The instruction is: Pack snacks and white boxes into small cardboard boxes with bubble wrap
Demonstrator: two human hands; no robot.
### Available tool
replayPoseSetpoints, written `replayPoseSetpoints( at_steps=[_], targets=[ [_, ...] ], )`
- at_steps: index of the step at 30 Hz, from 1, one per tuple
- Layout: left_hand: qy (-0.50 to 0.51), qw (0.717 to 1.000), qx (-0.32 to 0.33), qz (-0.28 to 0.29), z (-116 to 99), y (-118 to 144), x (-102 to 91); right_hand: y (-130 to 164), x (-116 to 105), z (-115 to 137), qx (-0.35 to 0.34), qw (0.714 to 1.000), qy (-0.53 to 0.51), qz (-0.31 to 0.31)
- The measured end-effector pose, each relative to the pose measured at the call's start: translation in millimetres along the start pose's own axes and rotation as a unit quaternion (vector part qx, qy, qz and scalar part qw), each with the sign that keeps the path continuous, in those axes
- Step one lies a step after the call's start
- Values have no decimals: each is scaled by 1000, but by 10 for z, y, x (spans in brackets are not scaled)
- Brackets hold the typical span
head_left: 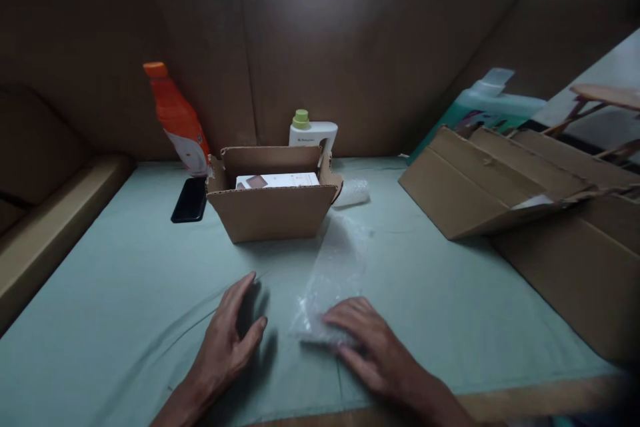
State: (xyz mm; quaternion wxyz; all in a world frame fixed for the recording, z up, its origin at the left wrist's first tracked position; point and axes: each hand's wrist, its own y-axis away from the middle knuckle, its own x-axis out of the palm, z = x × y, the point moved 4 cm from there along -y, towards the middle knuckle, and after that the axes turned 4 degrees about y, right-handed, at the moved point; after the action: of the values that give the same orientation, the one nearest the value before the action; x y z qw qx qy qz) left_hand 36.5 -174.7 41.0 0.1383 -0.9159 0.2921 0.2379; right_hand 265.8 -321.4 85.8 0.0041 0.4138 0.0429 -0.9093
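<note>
My left hand [227,337] rests flat on the pale green cloth [125,293], fingers apart, holding nothing. My right hand [367,340] lies on the near end of a clear bubble-wrap sheet [337,267], fingertips pressing it to the cloth. The sheet runs away from me toward a small open cardboard box [273,210]. Inside that box sits a white carton [277,181].
A black phone [189,200] lies left of the box beside a tilted orange bottle [177,120]. A white bottle with a green cap [311,131] stands behind the box. Flattened cardboard [500,180] and a teal jug [480,107] fill the right. Cardboard walls enclose the back.
</note>
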Motion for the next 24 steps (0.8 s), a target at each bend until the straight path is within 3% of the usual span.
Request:
replayPoseSetpoints(
  at_steps=[3,5,8,12,14,19,21,24],
  targets=[
    [2,1000,28,7,-130,-127,43,34,-1,147,-40,996,-53,66],
    [3,998,56,20,-173,-206,85,12,-177,-47,20,999,-42,12],
    [-15,995,85,48,-180,-288,234,-146,-463,-527,117,987,12,-107],
    [-49,991,106,64,-167,-411,408,-587,-631,-939,141,968,88,-189],
    [-60,993,94,31,-139,-502,349,-813,-631,-1009,145,965,98,-197],
    [-82,991,55,-92,-22,-727,-47,-1228,-522,-963,115,975,89,-167],
    [-85,990,61,-94,12,-824,-97,-1368,-485,-929,105,979,87,-153],
    [-83,992,65,-69,55,-961,-9,-1533,-487,-925,101,980,94,-143]
  ],
)
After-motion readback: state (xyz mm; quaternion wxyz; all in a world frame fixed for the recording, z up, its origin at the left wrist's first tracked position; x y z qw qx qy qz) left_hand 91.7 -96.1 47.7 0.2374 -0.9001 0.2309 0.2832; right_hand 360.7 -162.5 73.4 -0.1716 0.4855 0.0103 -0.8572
